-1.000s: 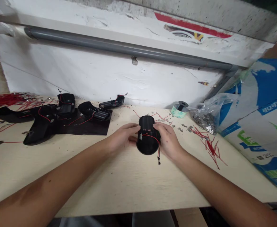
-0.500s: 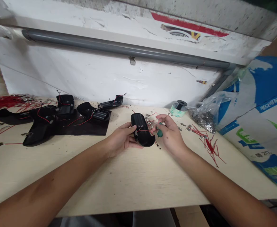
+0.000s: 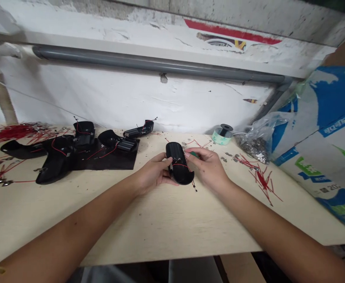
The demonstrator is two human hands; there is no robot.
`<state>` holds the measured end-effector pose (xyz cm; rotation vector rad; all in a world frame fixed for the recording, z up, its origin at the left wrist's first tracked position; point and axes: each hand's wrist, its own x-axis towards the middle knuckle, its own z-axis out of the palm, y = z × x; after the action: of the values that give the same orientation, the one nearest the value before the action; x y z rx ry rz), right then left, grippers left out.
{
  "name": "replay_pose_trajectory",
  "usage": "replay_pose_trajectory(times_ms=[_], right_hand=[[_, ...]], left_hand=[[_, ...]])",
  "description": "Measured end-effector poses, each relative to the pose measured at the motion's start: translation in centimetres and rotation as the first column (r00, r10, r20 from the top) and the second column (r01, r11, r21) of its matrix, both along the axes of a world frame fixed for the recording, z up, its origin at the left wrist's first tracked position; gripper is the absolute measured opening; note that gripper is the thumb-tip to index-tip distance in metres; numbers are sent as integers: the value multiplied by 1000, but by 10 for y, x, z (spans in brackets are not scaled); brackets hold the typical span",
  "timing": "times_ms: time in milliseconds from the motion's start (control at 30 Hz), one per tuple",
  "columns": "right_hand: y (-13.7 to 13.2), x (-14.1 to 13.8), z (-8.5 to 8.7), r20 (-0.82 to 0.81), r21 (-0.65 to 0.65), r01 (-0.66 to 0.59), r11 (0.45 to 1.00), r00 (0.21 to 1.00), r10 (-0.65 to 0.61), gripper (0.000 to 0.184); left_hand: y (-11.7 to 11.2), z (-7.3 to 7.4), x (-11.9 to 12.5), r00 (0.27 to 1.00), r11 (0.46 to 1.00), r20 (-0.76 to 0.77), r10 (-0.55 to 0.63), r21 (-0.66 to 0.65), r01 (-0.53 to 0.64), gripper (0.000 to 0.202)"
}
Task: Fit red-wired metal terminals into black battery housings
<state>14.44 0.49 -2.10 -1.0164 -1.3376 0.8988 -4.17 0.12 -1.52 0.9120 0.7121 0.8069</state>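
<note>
My left hand [image 3: 157, 171] is closed on the left side of a black plastic housing [image 3: 182, 175], thumb on its edge and fingers underneath. The housing has long slots like a battery compartment at its far end and a red wire [image 3: 182, 165] across its middle. Another wire end with a small dark tip hangs off its near right side. In my right hand [image 3: 209, 167] is a small green-handled tool [image 3: 194, 154], pinched at the housing's right edge. My fingers cover most of the tool, and its tip is hard to make out.
More black housings [image 3: 54, 167] with red wires lie at the left, some on a dark mat [image 3: 110, 161]. Red wires [image 3: 7, 133] and metal contacts are heaped beyond them. A tape roll [image 3: 221, 137], a bag of metal parts [image 3: 253, 147] and a blue-white package [image 3: 322, 157] stand right.
My right hand has turned and moved its fingers up to the housing's right edge, bringing the green-handled tool with it. My left hand keeps its hold on the housing. The view has shifted slightly.
</note>
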Motion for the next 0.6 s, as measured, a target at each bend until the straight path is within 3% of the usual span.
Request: replay_pose_trajectory(times_ms=[200, 367, 600], right_hand=[[1, 1, -3, -63, -53, -70, 996, 996, 66, 24], [-1, 1, 1, -11, -17, -41, 999, 999, 41, 36], [-3, 0, 4, -29, -121, -137, 983, 990, 135, 43]], left_hand=[[-1, 1, 0, 999, 1000, -32, -5, 29, 5, 32], [-2, 3, 0, 1000, 1000, 5, 26, 8, -26, 31], [-1, 1, -1, 999, 1000, 16, 29, 3, -29, 24]])
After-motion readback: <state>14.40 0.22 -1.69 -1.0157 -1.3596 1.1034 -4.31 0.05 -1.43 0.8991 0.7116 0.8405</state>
